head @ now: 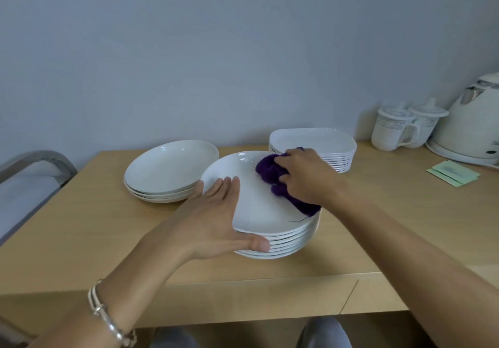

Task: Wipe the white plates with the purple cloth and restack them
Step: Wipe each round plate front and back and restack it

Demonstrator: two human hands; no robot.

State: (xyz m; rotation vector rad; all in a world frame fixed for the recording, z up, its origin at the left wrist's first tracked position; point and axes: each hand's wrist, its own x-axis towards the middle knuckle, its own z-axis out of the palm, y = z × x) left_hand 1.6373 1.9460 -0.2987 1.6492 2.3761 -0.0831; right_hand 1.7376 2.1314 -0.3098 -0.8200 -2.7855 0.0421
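Hands wiping the top plate of a stack

Seen from the head camera, a tall stack of round white plates [286,245] sits near the front of a light wooden table [94,226]. The right hand [305,177] grips a bunched purple cloth [270,172] with curled fingers and presses it onto the top plate [256,207], towards its far right side. The left hand [216,218] lies flat with straight fingers on that plate's left rim, its thumb against the side of the stack, and a silver bracelet [108,315] circles the wrist. A shorter stack of round plates [170,169] stands just to the left, and a stack of square-cornered plates [313,140] behind. At far right stand two lidded cups [391,131], a white kettle [469,121] and green packets [453,176]
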